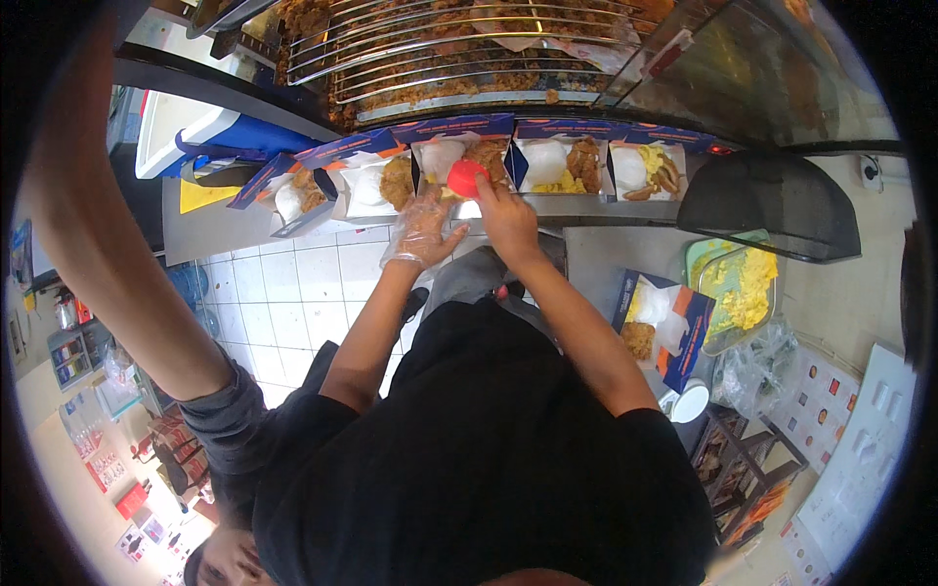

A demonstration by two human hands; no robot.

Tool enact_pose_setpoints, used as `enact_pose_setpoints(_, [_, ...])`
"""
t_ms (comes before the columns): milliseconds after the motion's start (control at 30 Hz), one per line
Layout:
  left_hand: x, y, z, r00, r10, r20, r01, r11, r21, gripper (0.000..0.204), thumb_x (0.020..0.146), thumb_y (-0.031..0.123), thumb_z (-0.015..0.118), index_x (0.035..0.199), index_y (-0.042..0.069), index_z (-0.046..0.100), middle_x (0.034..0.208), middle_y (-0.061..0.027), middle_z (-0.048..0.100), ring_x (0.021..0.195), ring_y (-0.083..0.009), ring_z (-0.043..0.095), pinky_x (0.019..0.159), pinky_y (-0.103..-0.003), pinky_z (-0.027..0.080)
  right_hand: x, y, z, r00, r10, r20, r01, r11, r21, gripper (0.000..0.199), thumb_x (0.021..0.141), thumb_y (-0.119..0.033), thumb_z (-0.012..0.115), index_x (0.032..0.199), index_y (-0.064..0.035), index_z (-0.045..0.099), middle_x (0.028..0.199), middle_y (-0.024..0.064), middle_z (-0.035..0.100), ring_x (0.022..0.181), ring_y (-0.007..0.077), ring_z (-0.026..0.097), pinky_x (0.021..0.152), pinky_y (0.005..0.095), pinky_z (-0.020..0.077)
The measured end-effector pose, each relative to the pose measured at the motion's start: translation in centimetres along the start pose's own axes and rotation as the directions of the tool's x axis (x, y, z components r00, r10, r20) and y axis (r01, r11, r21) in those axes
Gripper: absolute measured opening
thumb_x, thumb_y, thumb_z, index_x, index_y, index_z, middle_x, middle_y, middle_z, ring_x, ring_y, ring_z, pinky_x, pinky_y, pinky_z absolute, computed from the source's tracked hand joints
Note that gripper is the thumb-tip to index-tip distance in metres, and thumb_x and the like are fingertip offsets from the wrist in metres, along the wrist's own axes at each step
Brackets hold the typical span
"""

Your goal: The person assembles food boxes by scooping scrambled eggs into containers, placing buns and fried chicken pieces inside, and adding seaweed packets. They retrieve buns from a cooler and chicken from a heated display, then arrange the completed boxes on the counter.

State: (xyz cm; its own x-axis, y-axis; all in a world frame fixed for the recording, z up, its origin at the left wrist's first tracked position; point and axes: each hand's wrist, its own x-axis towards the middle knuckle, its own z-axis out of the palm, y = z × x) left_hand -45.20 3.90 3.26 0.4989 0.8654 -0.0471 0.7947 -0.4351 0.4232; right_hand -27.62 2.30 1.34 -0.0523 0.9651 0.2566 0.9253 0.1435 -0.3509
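Steel counter (586,256) holds meal boxes (547,164); right hand (505,215) grips red cup (465,178), gloved left hand (422,230) spread open.

A fast-food kitchen: open meal boxes (547,166) of fried chicken line the steel bench (586,207) beneath a heated display rack (440,49), upper frame.

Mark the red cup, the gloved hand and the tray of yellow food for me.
red cup (466,178), head view, on its red side.
left hand (424,230), head view, on the back of the clear glove.
tray of yellow food (705,256), head view, on its green left rim.
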Motion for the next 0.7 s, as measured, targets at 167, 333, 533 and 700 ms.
enact_pose_setpoints(167, [1.0, 0.2, -0.8, 0.999, -0.007, -0.043, 0.008, 1.0, 0.026, 0.046, 0.083, 0.043, 0.057, 0.114, 0.009, 0.058, 0.119, -0.0206, 0.055, 0.113, -0.0375, 0.05, 0.103, -0.053, 0.029, -0.3, 0.2, -3.6, 0.84, 0.532, 0.105, -0.444, 0.562, 0.698, 0.035, 0.09, -0.02, 0.058, 0.123, -0.012, 0.048, 0.069, 0.0039, 0.058, 0.056, 0.0154, 0.055, 0.048, 0.0295, 0.0428])
enact_pose_setpoints(333, [2.8, 3.3, -4.6, 0.94, -0.237, 0.244, 0.18, 0.955, 0.235, 0.053, 0.085, 0.051, 0.053, 0.116, 0.009, 0.06, 0.112, -0.0216, 0.061, 0.105, -0.037, 0.057, 0.094, -0.045, 0.042, -4.5, 2.6, -17.0, 0.667, 0.452, 0.592, -0.378, -0.479, 0.792, 0.035, 0.094, -0.019, 0.055, 0.126, -0.0123, 0.044, 0.067, -0.0025, 0.049, 0.049, 0.0041, 0.037, 0.044, 0.0186, 0.0301])
enact_pose_setpoints(533, [7.7, 12.9, -8.6, 0.881, 0.196, 0.43, -0.22, 0.976, 0.005, 0.043, 0.089, 0.04, 0.054, 0.113, 0.005, 0.061, 0.11, -0.019, 0.063, 0.11, -0.0347, 0.056, 0.095, -0.042, 0.042, -15.7, 11.7, -29.9, 0.423, 0.879, 0.219, -0.157, -0.167, 0.973, 0.035, 0.094, -0.018, 0.054, 0.127, -0.0133, 0.043, 0.069, -0.0029, 0.049, 0.051, 0.0035, 0.035, 0.043, 0.0173, 0.0257])
enact_pose_setpoints(700, [12.5, 24.1, -1.9, 0.633, 0.59, 0.5, -0.229, 0.76, -0.608, 0.043, 0.094, 0.038, 0.046, 0.117, 0.002, 0.057, 0.116, -0.0191, 0.059, 0.109, -0.0343, 0.055, 0.095, -0.039, 0.041, -24.1, 22.0, -33.0, 0.19, 0.918, -0.349, -0.772, 0.359, 0.525, 0.041, 0.087, -0.023, 0.062, 0.123, -0.0066, 0.049, 0.065, 0.0028, 0.057, 0.052, 0.0138, 0.05, 0.048, 0.0276, 0.0364])
